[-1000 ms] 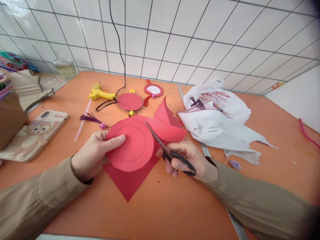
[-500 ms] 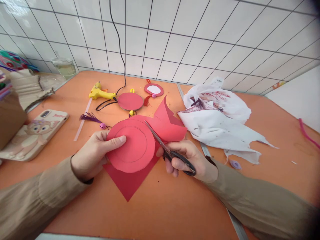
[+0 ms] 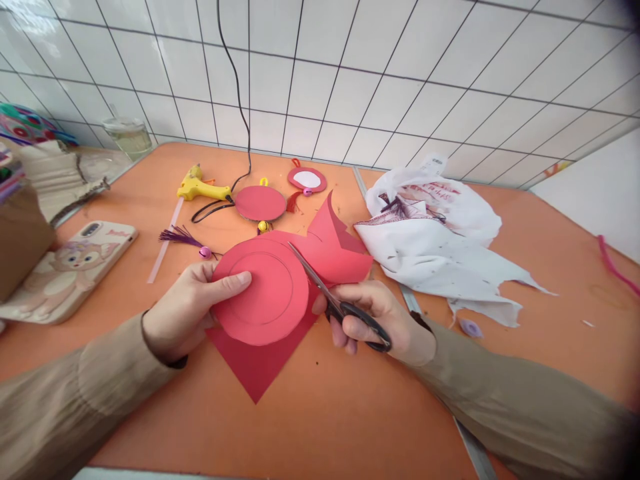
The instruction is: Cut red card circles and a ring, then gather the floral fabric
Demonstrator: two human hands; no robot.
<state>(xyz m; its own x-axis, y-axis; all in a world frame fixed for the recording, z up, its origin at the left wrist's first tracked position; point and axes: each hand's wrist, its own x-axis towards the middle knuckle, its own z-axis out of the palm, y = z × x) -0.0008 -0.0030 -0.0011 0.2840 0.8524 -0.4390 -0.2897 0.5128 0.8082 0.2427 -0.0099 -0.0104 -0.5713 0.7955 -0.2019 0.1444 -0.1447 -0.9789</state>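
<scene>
Between thumb and fingers, my left hand [image 3: 195, 307] pinches the left edge of red paper [image 3: 265, 300]. A round part of it, with a drawn ring inside, faces up; a curled strip [image 3: 335, 247] rises at its upper right. My right hand [image 3: 380, 320] has its fingers in the black handles of a pair of scissors [image 3: 325, 290]. The blades lie along the right rim of the round part, tip pointing to the upper left, and look nearly closed. Under the round part shows a darker red pointed corner of paper [image 3: 255, 367]. My left fingertips are hidden behind the paper.
Behind the paper lie a yellow glue gun [image 3: 205, 187], a glue stick [image 3: 165, 243], a purple tassel [image 3: 183, 235] and two round red ornaments. A phone [image 3: 75, 267] and a box [image 3: 23, 240] are at left. White cloth [image 3: 430, 260] and a plastic bag [image 3: 450, 200] lie right.
Almost nothing differs. Both hands, the red paper and the scissors keep their places, apart from a very slight shift of the view.
</scene>
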